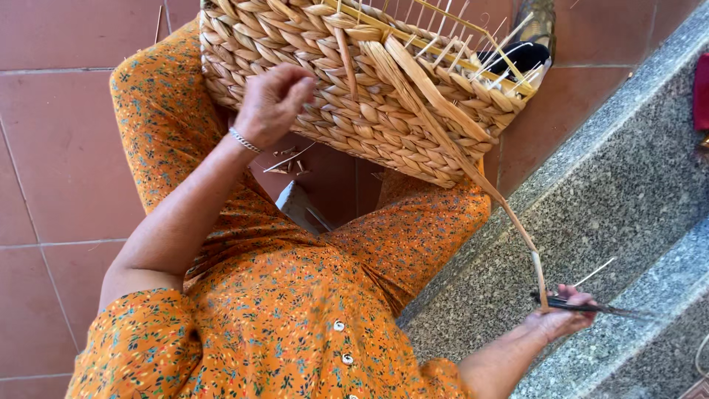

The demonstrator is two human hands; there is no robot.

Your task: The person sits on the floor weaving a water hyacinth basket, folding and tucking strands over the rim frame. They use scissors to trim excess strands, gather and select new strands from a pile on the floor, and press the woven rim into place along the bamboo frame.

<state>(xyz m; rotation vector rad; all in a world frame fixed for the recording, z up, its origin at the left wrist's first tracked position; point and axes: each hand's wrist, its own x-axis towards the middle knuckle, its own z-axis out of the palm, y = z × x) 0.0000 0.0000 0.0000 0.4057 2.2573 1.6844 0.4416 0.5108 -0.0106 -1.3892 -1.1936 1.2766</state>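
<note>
Orange floral dress [295, 310] with short sleeves and small white buttons; a thin, seemingly silver bracelet [244, 140].

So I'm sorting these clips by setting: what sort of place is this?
Probably a home porch or courtyard used for handcraft, not a workshop. The person sits on a red tiled floor beside a speckled stone step, weaving a basket on the lap, with strand offcuts lying on the tiles.

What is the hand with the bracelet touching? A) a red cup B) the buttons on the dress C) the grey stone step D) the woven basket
D: the left hand, with the silver bracelet at its wrist, rests its fingers against the side of the woven basket, while the right hand pulls a long straw strand out over the grey stone step.
</note>
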